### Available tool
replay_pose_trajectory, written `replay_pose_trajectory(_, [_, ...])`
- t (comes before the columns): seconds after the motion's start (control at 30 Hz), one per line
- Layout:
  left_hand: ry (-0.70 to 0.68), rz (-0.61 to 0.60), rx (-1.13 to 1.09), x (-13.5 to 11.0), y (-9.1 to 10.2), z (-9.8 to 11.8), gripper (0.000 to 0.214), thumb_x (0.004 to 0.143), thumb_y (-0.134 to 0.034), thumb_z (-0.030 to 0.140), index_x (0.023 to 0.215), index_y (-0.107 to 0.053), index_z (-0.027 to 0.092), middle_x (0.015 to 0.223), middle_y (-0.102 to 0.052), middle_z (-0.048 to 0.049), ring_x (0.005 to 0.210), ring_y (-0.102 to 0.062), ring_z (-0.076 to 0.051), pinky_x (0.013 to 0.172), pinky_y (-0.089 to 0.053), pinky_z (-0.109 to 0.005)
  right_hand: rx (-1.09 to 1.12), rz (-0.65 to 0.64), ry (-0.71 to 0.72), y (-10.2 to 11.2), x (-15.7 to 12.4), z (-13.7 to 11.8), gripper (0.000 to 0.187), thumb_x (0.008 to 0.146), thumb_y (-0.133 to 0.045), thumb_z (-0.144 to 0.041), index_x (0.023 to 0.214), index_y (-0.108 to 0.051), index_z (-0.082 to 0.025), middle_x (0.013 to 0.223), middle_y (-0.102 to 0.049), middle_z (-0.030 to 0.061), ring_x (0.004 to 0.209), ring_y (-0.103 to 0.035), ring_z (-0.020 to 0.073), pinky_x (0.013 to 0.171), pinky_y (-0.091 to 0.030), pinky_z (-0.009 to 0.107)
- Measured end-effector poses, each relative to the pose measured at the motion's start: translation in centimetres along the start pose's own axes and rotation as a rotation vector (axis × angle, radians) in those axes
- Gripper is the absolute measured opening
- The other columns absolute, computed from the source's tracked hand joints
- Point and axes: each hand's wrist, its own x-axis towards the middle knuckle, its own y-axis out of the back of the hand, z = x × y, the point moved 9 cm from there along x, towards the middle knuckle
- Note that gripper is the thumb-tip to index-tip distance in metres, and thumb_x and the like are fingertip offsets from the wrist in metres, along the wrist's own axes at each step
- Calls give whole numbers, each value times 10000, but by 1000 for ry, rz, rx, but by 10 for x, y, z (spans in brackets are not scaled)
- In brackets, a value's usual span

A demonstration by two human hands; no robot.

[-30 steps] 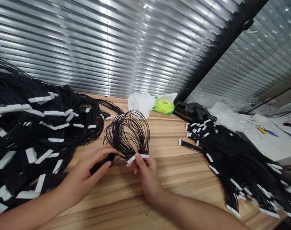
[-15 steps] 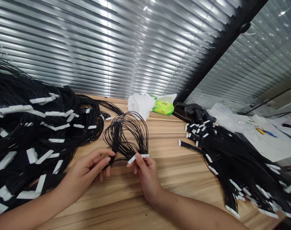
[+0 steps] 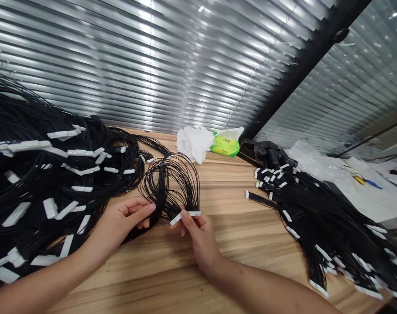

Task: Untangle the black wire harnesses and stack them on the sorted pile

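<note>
Head view: black wires (image 3: 159, 192) at hands (image 3: 201, 240), green tissue packet (image 3: 225, 145) beyond

Black along looped wires (image 3: 162, 183), white on their 2 connectors (image 3: 196, 213), streaked brown across the table (image 3: 231, 248), green on the packet (image 3: 226, 146).

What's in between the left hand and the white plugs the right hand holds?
Only black wires show between the left hand and the white connectors in the right hand, bunched most thickly by the left fingertips.

l hand (image 3: 128, 218), r hand (image 3: 201, 237) bare; bare r forearm (image 3: 257, 281) w/ spot (image 3: 241, 273)
</note>
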Motion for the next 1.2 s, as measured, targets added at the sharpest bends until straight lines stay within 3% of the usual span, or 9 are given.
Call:
replay_pose_trajectory(0.27, [-38,-30,-20,-3,-1,6,267,693,-711,463,667,-682,199,546,-609,11,525,-530,-114,521,-439,-197,27,-7,-14,-1,1,1,300,752,-703,-451,678,-680,-161,611,-723,39,493,-439,101,534,-390,244])
replay_pose_trajectory(0.53, [-85,38,-8,-6,3,17,255,711,-693,452,721,-707,197,586,-643,-5,516,-521,-115,490,-432,-198,39,5,-11,2,3,4,304,758,-701,-463,714,-691,-162,607,-718,35,493,-432,101,543,-386,248])
replay_pose_trajectory(0.87, [-126,101,-53,-11,12,12,249,727,-702,432,809,-706,197,733,-667,-5,532,-545,-114,485,-451,-218,-4,6,0,4,1,3,337,766,-688,-478,631,-666,-169,625,-725,45,501,-442,107,561,-409,258])
replay_pose_trajectory(1.07, [-171,85,-50,-13,9,21,211,745,-692,400,746,-656,192,636,-584,30,477,-443,-75,479,-419,-194,-14,27,-2,4,0,1,349,759,-688,-491,621,-664,-171,636,-728,52,498,-446,114,553,-410,269])
replay_pose_trajectory(1.2, [-97,69,-146,-10,8,18,245,741,-698,408,731,-579,194,693,-602,17,547,-487,-97,450,-393,-165,4,43,-9,5,0,2,339,742,-705,-500,655,-682,-173,587,-692,31,500,-441,119,547,-402,269])
